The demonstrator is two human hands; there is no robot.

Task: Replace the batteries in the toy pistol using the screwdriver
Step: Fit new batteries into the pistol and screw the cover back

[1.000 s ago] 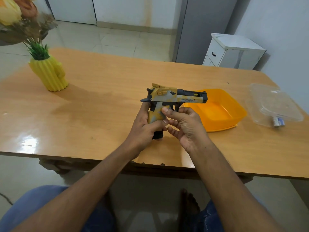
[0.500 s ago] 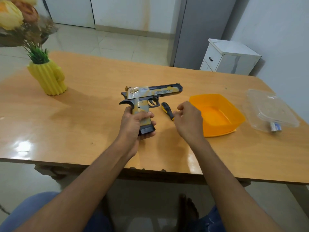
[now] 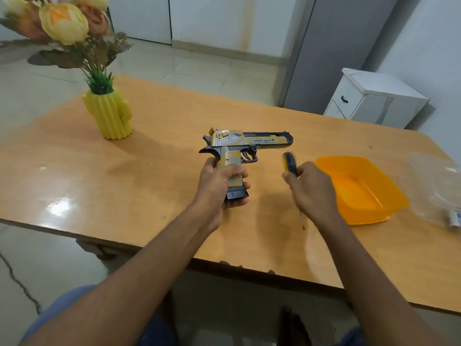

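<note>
The toy pistol [image 3: 249, 142] is yellow, silver and black, held upright over the middle of the wooden table [image 3: 154, 176] with its barrel pointing right. My left hand [image 3: 219, 183] grips its handle near the black base. My right hand [image 3: 311, 191] holds a screwdriver [image 3: 289, 164] with a black and yellow handle, just right of the pistol and apart from it. The handle sticks up above my fingers, and the thin metal shaft shows below my hand, pointing down. The screwdriver is blurred.
An orange plastic tub [image 3: 359, 188] sits right of my right hand. A clear plastic container [image 3: 439, 188] with small batteries lies at the right edge. A yellow cactus-shaped vase [image 3: 109, 116] with flowers stands at the table's left. A white cabinet [image 3: 374, 98] stands behind.
My right hand left the pistol, reached the screwdriver lying on the table and has lifted it. My left hand kept hold of the pistol, which turned level.
</note>
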